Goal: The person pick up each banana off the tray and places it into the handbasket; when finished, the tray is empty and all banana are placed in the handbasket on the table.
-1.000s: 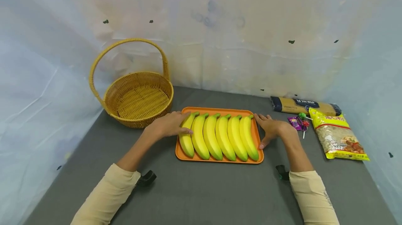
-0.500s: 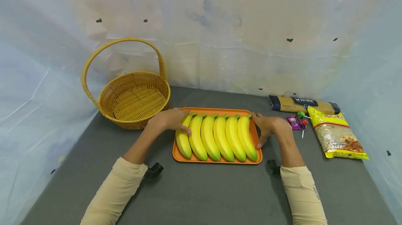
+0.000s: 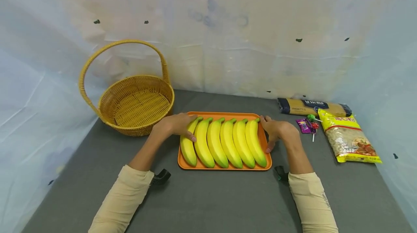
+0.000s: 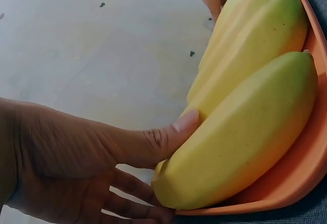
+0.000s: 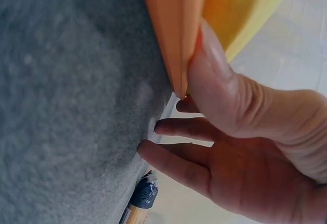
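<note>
An orange tray [image 3: 224,114] lies on the grey table [image 3: 208,197] with several yellow bananas [image 3: 224,142] side by side on it. My left hand [image 3: 172,126] holds the tray's left side. Its thumb [image 4: 168,132] rests on the leftmost banana [image 4: 245,137], and its fingers reach under the rim [image 4: 301,178]. My right hand [image 3: 278,131] holds the right side. In the right wrist view its thumb [image 5: 214,81] presses over the tray's rim [image 5: 171,25], and its fingers lie low against the table [image 5: 66,106] beside the rim.
A wicker basket [image 3: 137,104] with a tall handle stands empty at the back left, close to the tray. At the right lie a spaghetti pack [image 3: 312,107], some lollipops [image 3: 307,125] and a yellow bag of grain [image 3: 348,137]. Pale sheeting walls in the table.
The view has drifted a little to the right. Both hands have closed slightly on the tray's sides, while the tray keeps its place beside the basket.
</note>
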Tool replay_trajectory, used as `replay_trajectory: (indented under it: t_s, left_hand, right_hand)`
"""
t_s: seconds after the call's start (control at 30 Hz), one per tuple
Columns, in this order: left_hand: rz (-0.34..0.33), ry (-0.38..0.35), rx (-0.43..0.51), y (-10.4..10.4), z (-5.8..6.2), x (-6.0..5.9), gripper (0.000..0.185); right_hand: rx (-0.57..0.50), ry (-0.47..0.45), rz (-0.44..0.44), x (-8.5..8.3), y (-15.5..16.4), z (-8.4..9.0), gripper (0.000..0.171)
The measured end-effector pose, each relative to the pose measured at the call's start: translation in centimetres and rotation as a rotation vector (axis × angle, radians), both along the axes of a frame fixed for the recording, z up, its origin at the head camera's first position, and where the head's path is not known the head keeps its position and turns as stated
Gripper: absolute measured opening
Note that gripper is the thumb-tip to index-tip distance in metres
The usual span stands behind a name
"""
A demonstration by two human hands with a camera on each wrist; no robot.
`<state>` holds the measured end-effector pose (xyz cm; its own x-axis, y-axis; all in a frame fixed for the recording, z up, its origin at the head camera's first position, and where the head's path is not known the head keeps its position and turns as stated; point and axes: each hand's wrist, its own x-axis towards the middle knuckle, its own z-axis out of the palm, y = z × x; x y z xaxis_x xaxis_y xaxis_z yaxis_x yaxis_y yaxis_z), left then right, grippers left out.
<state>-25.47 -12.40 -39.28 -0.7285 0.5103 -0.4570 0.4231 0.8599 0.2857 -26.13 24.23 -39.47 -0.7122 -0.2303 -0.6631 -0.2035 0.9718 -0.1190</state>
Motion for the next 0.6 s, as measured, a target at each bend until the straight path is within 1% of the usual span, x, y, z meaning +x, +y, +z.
replay_trajectory:
  t_s: [0.13, 0.23, 0.37, 0.47, 0.6]
  left_hand:
    - [-0.001, -0.011, 0.041, -0.3, 0.2, 0.2, 0.101]
    - [0.018, -0.017, 0.06, -0.5, 0.6, 0.3, 0.106]
    - [0.027, 0.001, 0.099, -0.8, 1.3, 0.7, 0.113]
    - [-0.012, 0.017, 0.145, -0.5, 1.8, 1.1, 0.113]
    - [-0.074, 0.044, 0.191, -0.1, 1.9, 1.3, 0.111]
  right_hand:
    - [-0.012, 0.009, 0.007, 0.1, -0.1, 0.1, 0.143]
    - [-0.04, 0.012, 0.014, 0.1, -0.1, 0.2, 0.141]
    - [-0.061, 0.01, 0.021, 0.0, 0.0, 0.2, 0.141]
    - [-0.053, -0.004, 0.004, 0.1, 0.2, 0.2, 0.143]
    - [-0.051, -0.004, -0.001, 0.3, 0.3, 0.1, 0.143]
